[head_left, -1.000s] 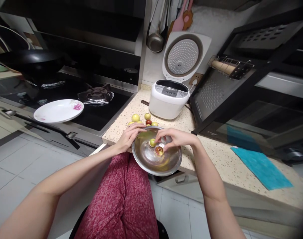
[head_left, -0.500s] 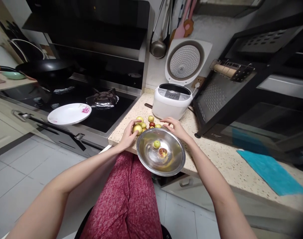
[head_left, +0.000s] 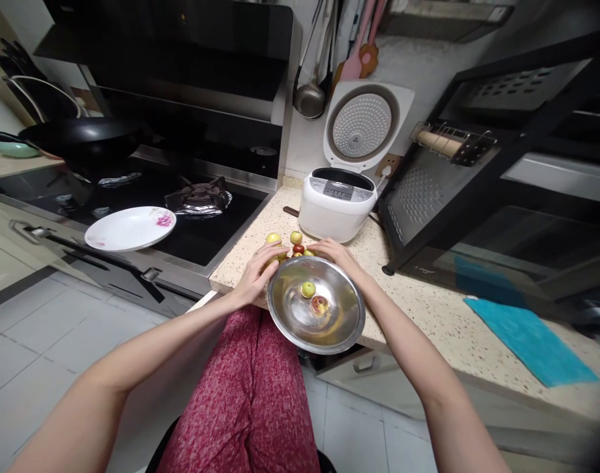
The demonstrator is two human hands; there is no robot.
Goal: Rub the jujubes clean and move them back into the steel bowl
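Observation:
A steel bowl (head_left: 346, 325) tilts toward me at the counter's front edge, with a green jujube (head_left: 308, 290) and a reddish cut-looking piece (head_left: 320, 305) inside. Several green and red jujubes (head_left: 299, 248) lie behind its far rim. My left hand (head_left: 255, 274) curls over the left side of this pile, thumb and fingers closed round fruit that they mostly hide. From the right, my right hand (head_left: 338, 254) reaches past the rim with extended fingers touching the pile's edge. A yellow-green jujube (head_left: 273, 238) rests just beyond my left fingers.
Behind the fruit stands a white rice cooker (head_left: 337, 210), lid up. A flowered plate (head_left: 130, 228) sits on the stove's front edge, near a black wok (head_left: 86, 138). On the right are a dark oven-like cabinet (head_left: 477, 217) and a blue cloth (head_left: 531, 341).
Both hands have moved inward round the fruit pile. My left hand now covers the fruit at its left side, and my right fingers have come leftward onto the pile. The bowl keeps its place.

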